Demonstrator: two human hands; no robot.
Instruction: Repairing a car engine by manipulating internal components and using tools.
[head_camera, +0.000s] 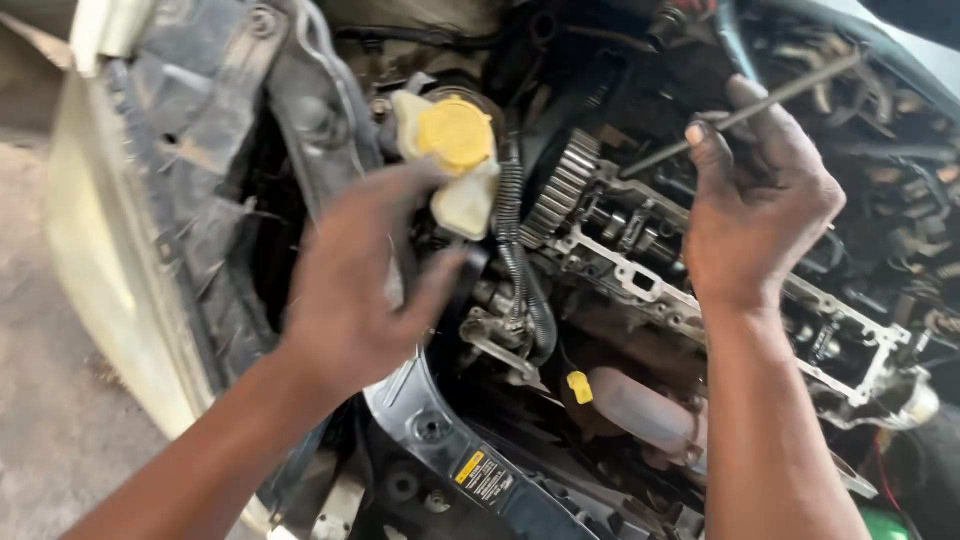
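Thin dark metal rod (745, 108) pinched between thumb and fingers of right hand (757, 205), slanting from just below that hand's fingertips up and away past its knuckles toward upper right; lower tip lost among engine parts, contact there cannot be told. Right hand closed on rod, back of hand toward camera, grimy, hovering above exposed grey metal cylinder head (700, 270) with its open valve gear. Toothed grey metal sprocket (565, 185) just left of right hand, between the two hands. Left hand (355, 285) loosely open, fingers spread and curled, holding nothing; fingertips near, possibly touching, off-white plastic fluid reservoir with round yellow cap (455, 135), contact not clear owing to blur. Black ribbed corrugated hose (510, 215) running downward just right of left thumb, beside reservoir. Small yellow plastic dipstick handle (579, 387) below and between both wrists, next to rusty brown cylindrical metal pipe (640, 410). Black plastic front panel with yellow-and-black label (485, 478) under left forearm. Hands well apart, each on own side of sprocket.
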